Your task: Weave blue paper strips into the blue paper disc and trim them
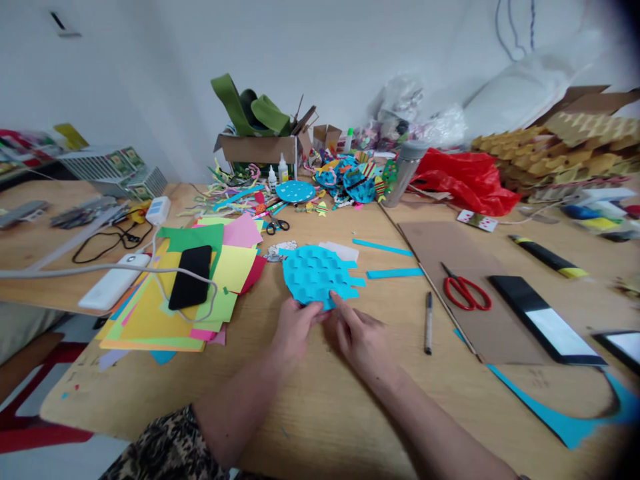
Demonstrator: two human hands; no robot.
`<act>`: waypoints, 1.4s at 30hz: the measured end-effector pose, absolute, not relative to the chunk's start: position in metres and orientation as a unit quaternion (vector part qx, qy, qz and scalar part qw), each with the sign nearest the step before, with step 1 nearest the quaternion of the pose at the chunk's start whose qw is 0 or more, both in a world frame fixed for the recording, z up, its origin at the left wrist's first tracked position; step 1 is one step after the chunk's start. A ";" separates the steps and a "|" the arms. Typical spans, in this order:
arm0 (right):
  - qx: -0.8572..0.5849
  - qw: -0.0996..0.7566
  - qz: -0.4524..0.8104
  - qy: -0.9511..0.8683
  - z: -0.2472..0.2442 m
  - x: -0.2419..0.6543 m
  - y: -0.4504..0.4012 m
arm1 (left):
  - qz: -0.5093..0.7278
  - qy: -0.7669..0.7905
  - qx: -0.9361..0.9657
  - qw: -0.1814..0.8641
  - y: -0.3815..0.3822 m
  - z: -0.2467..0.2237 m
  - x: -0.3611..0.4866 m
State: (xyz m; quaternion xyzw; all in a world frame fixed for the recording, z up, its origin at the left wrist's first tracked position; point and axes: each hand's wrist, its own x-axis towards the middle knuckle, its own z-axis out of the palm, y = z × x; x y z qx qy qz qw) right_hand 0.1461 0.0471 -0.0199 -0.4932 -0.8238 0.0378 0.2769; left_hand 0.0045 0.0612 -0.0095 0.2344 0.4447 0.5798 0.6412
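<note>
A round piece of woven light-blue paper (320, 272), with several strip ends sticking out at its right, is held slightly above the wooden table. My left hand (294, 327) grips its lower edge, thumb on top and fingers underneath. My right hand (364, 339) is at the lower right of the same paper, its index finger laid on the weave and the other fingers curled; its thumb is hidden. Two loose blue paper strips (394, 273) lie to the right. Just behind the paper are a white scrap (343, 251) and a patterned cutout (279, 251).
Coloured paper sheets (145, 323) with a black phone (191, 277) lie at left, beside a white power bank (114, 280). Red-handled scissors (467, 292) rest on brown cardboard (445, 243); a pen (429, 323) is nearer. Behind stand glue bottles (283, 168) and a steel tumbler (401, 175).
</note>
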 end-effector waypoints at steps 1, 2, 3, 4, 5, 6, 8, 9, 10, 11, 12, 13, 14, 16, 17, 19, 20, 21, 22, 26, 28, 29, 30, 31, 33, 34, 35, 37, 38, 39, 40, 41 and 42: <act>-0.492 0.277 0.044 -0.824 -0.020 0.146 0.047 | 0.581 0.442 0.234 0.642 0.061 -0.010 0.005; -0.491 0.278 0.050 -0.824 -0.021 0.146 0.047 | 0.582 0.440 0.233 0.643 0.061 -0.010 0.005; -0.490 0.279 0.054 -0.824 -0.021 0.146 0.047 | 0.582 0.438 0.232 0.645 0.061 -0.010 0.005; -0.489 0.279 0.057 -0.824 -0.021 0.146 0.047 | 0.582 0.436 0.230 0.647 0.061 -0.010 0.005; -0.490 0.278 0.058 -0.824 -0.021 0.145 0.047 | 0.581 0.435 0.227 0.649 0.061 -0.010 0.004; -0.490 0.278 0.057 -0.824 -0.021 0.145 0.047 | 0.580 0.435 0.225 0.651 0.061 -0.009 0.004; -0.491 0.280 0.052 -0.824 -0.020 0.145 0.047 | 0.579 0.435 0.221 0.653 0.061 -0.009 0.004; -0.491 0.282 0.047 -0.823 -0.020 0.145 0.047 | 0.578 0.435 0.220 0.654 0.061 -0.008 0.004; -0.490 0.286 0.042 -0.823 -0.021 0.144 0.047 | 0.578 0.436 0.220 0.654 0.061 -0.008 0.005; -0.488 0.291 0.035 -0.822 -0.021 0.144 0.048 | 0.579 0.436 0.220 0.653 0.061 -0.007 0.005; -0.486 0.297 0.029 -0.821 -0.021 0.144 0.048 | 0.580 0.435 0.221 0.653 0.061 -0.006 0.005; -0.485 0.301 0.024 -0.821 -0.022 0.144 0.048 | 0.582 0.433 0.222 0.652 0.060 -0.006 0.005; -0.483 0.306 0.019 -0.820 -0.022 0.145 0.048 | 0.584 0.430 0.224 0.651 0.060 -0.005 0.005; -0.479 0.310 0.015 -0.821 -0.023 0.145 0.047 | 0.587 0.425 0.227 0.651 0.060 -0.004 0.005; -0.477 0.311 0.015 -0.822 -0.023 0.145 0.047 | 0.588 0.423 0.228 0.650 0.060 -0.004 0.005; -0.475 0.310 0.018 -0.823 -0.023 0.145 0.047 | 0.592 0.420 0.227 0.649 0.060 -0.004 0.005; -0.474 0.310 0.019 -0.824 -0.023 0.145 0.047 | 0.595 0.420 0.225 0.647 0.060 -0.004 0.006; -0.474 0.310 0.021 -0.824 -0.024 0.145 0.047 | 0.598 0.418 0.223 0.646 0.060 -0.004 0.006; -0.474 0.311 0.021 -0.823 -0.024 0.145 0.047 | 0.601 0.417 0.222 0.645 0.060 -0.004 0.006; -0.472 0.311 0.016 -0.825 -0.024 0.143 0.046 | 0.610 0.415 0.217 0.640 0.061 -0.001 0.008; -0.470 0.306 0.010 -0.828 -0.024 0.142 0.045 | 0.614 0.414 0.213 0.637 0.060 0.001 0.008; -0.470 0.303 0.005 -0.829 -0.024 0.142 0.044 | 0.615 0.413 0.210 0.638 0.060 0.002 0.008; -0.470 0.301 0.001 -0.830 -0.023 0.141 0.044 | 0.615 0.412 0.207 0.639 0.060 0.002 0.008; -0.473 0.298 -0.001 -0.829 -0.023 0.140 0.044 | 0.615 0.410 0.204 0.642 0.060 0.002 0.008; -0.479 0.297 0.006 -0.826 -0.024 0.139 0.043 | 0.613 0.408 0.199 0.646 0.060 0.001 0.007; -0.481 0.297 0.014 -0.824 -0.024 0.139 0.042 | 0.612 0.407 0.197 0.648 0.060 0.000 0.007; -0.484 0.298 0.025 -0.823 -0.025 0.139 0.042 | 0.611 0.407 0.196 0.650 0.060 -0.001 0.007; -0.485 0.300 0.048 -0.820 -0.027 0.139 0.040 | 0.609 0.409 0.193 0.651 0.061 -0.002 0.006; -0.485 0.301 0.058 -0.819 -0.027 0.139 0.039 | 0.609 0.409 0.191 0.652 0.061 -0.003 0.005; -0.485 0.304 0.066 -0.817 -0.028 0.139 0.039 | 0.608 0.410 0.188 0.654 0.062 -0.003 0.005; -0.484 0.306 0.073 -0.817 -0.029 0.139 0.038 | 0.608 0.410 0.185 0.654 0.062 -0.003 0.004; -0.483 0.308 0.078 -0.816 -0.029 0.139 0.038 | 0.609 0.409 0.183 0.655 0.062 -0.004 0.004; -0.483 0.310 0.081 -0.815 -0.030 0.139 0.038 | 0.608 0.409 0.182 0.656 0.062 -0.004 0.004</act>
